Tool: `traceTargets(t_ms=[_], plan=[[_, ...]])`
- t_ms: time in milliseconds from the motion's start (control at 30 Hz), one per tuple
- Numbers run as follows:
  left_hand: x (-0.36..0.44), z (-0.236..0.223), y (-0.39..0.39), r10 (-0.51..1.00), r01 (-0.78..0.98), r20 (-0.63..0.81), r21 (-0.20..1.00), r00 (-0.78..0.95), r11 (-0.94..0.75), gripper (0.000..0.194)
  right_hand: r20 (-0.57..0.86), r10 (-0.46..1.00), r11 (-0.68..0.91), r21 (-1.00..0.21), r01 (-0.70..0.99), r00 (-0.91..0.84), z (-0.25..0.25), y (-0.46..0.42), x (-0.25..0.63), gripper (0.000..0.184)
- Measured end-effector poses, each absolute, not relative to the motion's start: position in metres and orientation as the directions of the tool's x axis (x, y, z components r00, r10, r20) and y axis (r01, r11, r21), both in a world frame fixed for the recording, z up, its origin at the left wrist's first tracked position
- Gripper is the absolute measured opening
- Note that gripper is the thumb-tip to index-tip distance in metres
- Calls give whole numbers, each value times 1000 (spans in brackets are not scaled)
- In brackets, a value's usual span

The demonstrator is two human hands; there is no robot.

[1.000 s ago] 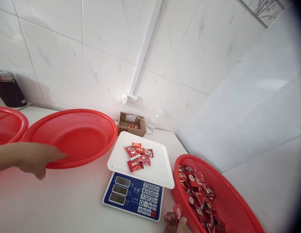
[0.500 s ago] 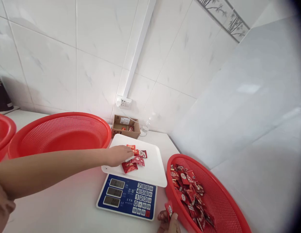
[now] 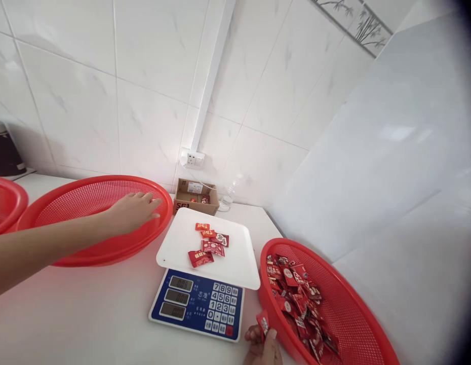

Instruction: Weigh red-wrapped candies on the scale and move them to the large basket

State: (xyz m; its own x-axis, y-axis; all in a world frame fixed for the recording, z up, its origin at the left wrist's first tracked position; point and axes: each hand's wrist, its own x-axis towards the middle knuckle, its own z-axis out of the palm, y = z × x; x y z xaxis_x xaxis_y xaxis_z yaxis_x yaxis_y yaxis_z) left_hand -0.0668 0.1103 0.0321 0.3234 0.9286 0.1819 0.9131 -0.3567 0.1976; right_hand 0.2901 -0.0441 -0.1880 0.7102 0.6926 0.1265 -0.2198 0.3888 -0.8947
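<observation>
My left hand (image 3: 132,213) is above the red mesh basket (image 3: 94,182) on the left, palm down, its fingers apart and nothing visible in them. My right hand (image 3: 264,347) pinches a small red wrapped candy (image 3: 263,323) low at the front, between the scale and the right basket. The digital scale (image 3: 199,304) has a white weighing tray (image 3: 239,253). Several wrapped candies (image 3: 212,247), orange and dark red, lie loosely on that tray. The right red basket (image 3: 357,314) holds a heap of red wrapped candies (image 3: 300,304).
Behind the scale stands a small open cardboard box (image 3: 195,203) with a few packets inside, beside a clear plastic bottle (image 3: 228,197). Another red basket (image 3: 15,203) sits at the far left, near a dark container (image 3: 5,152). A wall socket (image 3: 192,158) is above the box.
My left hand has left the candies on the tray and moved left over the basket. The whitish strip beside its fingers no longer shows. My right hand still pinches its candy.
</observation>
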Motion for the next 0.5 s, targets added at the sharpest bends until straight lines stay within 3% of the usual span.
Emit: traceTargets(t_ms=[100,267,500], plan=[[-49,28,101,905,886,109,183,412,-426,38,155,714,384,-902,-196,683,-189,-43,293,43],[19,14,83,796,776,-38,258,604,-576,49,118,659,372,-909,-186,743,-180,-43,285,44],[66,-3,91,756,753,-105,250,646,-609,53,63,642,340,-917,-210,764,-175,-44,278,48]])
